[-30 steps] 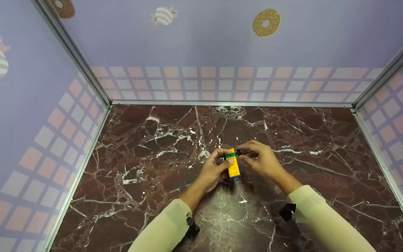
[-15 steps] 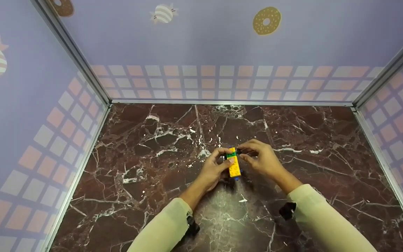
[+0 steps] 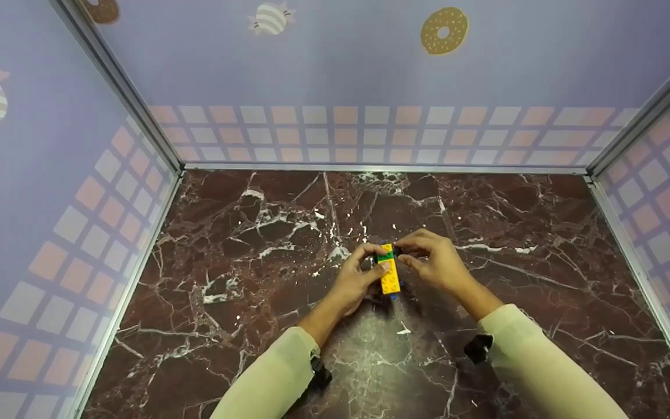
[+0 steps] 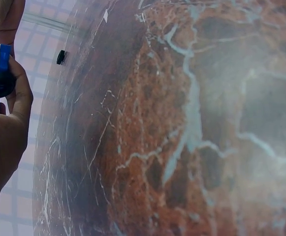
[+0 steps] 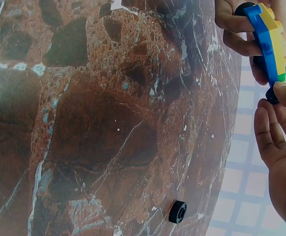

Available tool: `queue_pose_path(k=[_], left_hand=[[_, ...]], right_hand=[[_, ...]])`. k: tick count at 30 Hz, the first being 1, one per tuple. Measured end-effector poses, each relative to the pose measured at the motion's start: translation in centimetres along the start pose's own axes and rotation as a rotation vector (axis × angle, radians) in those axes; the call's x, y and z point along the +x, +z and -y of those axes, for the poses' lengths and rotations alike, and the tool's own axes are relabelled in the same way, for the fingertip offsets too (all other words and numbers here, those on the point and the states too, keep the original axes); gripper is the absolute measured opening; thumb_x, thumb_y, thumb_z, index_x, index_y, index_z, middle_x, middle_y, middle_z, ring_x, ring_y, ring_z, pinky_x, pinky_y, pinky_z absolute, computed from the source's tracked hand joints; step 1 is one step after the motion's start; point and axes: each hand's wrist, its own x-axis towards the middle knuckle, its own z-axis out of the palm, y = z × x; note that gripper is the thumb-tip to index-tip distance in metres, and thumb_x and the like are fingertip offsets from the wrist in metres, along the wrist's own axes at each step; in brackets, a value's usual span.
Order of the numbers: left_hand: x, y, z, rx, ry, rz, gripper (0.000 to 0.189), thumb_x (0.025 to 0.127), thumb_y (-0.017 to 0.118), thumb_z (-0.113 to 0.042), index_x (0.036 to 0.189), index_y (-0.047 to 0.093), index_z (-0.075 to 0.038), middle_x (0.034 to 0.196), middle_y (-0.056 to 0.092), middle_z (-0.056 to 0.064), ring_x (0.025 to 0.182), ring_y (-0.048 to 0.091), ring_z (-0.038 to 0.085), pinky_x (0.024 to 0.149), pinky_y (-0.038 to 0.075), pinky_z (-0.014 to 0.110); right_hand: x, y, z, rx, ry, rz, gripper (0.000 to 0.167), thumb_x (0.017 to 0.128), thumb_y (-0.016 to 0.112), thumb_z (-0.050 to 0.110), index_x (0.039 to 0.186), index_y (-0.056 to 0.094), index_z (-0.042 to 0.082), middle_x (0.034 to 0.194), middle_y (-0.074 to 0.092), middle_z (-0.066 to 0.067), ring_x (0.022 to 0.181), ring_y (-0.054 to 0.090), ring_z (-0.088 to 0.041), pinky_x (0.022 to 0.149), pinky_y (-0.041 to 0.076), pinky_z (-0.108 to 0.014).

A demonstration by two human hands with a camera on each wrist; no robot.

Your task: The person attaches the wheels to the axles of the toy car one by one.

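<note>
- From the head camera I have the toy vehicle [image 3: 391,280] right of centre, between both hands over the dark red marbled tabletop [image 3: 253,291]. I can't tell whether it touches the surface.
- My left side: the left hand [image 3: 351,286] grips the vehicle, thumb on its upper face and the other fingers around its far side.
- My right side: the right hand [image 3: 438,265] has a narrow grip, thumb and fingertips pinching a small black wheel [image 5: 271,95] at the end of the blue base [image 5: 264,46].
- On top of the base I make out yellow blocks [image 5: 275,42] with a green block [image 3: 389,255] set between them, partly under the left fingers.
- Another black wheel [image 4: 1,84] sits at the side of the base in the left wrist view.
- A loose black wheel [image 5: 178,212] lies on the tabletop in the right wrist view, apart from the hands (the left wrist view shows one too; I can't say whether it's the same).
- Pale sleeves [image 3: 544,361] cover both forearms, and lilac walls [image 3: 341,64] printed with pink and white squares stand behind and to either side.
</note>
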Motion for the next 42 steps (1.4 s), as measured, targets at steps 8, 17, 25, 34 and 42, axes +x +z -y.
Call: queue_pose_path(k=[8,17,25,34,42], left_hand=[[0.10,-0.06,0.32,0.014,0.017,-0.002,0.037,0.106,0.067,0.003,0.135,0.046,0.012,0.131,0.056,0.007,0.091,0.072,0.017,0.074,0.068,0.029],[0.13,0.07,0.28,0.073,0.064,0.012,0.032,0.106,0.067,0.004,0.129,0.047,0.012,0.133,0.053,0.008,0.094,0.070,0.017,0.075,0.065,0.027],[0.02,0.28,0.09,0.118,0.098,0.047,0.029,0.107,0.065,0.005,0.129,0.047,0.010,0.129,0.052,0.008,0.090,0.069,0.016,0.074,0.064,0.024],[0.02,0.35,0.18,0.116,0.104,0.057,0.029,0.106,0.064,0.007,0.127,0.045,0.012,0.118,0.055,0.005,0.089,0.069,0.014,0.074,0.064,0.025],[0.06,0.49,0.06,0.141,0.109,0.048,0.028,0.106,0.064,0.005,0.126,0.046,0.012,0.121,0.054,0.005,0.085,0.068,0.014,0.072,0.062,0.025]], right_hand=[[0.08,0.05,0.09,-0.010,-0.007,-0.002,0.030,0.093,0.084,-0.005,0.122,0.080,-0.002,0.117,0.076,-0.017,0.103,0.081,-0.035,0.092,0.071,-0.038],[0.08,-0.03,0.22,-0.039,-0.021,0.004,0.029,0.093,0.083,-0.007,0.122,0.080,-0.003,0.117,0.076,-0.017,0.101,0.081,-0.034,0.092,0.071,-0.043],[0.13,-0.18,0.21,-0.059,-0.034,0.012,0.029,0.092,0.083,-0.007,0.121,0.081,-0.001,0.115,0.076,-0.017,0.100,0.081,-0.034,0.092,0.071,-0.045],[0.19,-0.21,0.31,-0.057,-0.029,0.016,0.029,0.092,0.084,-0.007,0.120,0.080,-0.003,0.115,0.076,-0.018,0.100,0.081,-0.035,0.093,0.071,-0.042],[0.21,-0.17,0.43,-0.062,-0.023,0.013,0.028,0.093,0.083,-0.006,0.121,0.080,-0.003,0.115,0.077,-0.018,0.101,0.081,-0.034,0.093,0.071,-0.039]])
